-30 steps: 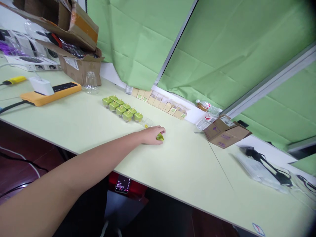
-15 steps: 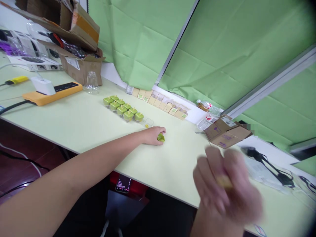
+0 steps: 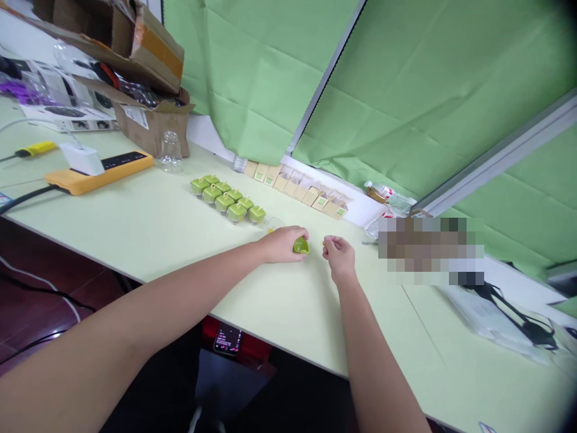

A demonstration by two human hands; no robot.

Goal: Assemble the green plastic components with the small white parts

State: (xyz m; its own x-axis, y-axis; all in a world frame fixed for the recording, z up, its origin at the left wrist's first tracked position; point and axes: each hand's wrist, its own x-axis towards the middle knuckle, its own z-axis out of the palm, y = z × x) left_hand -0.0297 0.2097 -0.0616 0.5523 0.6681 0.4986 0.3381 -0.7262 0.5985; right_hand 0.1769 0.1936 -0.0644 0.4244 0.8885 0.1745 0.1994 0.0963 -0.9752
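The pale green tabletop (image 3: 148,228) carries both outstretched forearms, which reach from the 6 o'clock edge toward its middle. The left hand (image 3: 282,243) lies low on the surface, fingers curled around a small green cap (image 3: 300,245) at its 3 o'clock side. Just beside it, apart from the cap, the right hand (image 3: 339,252) is clenched, pinching something tiny and yellowish, too small to identify; a row of green-capped bottles (image 3: 226,199) stands at 10 o'clock.
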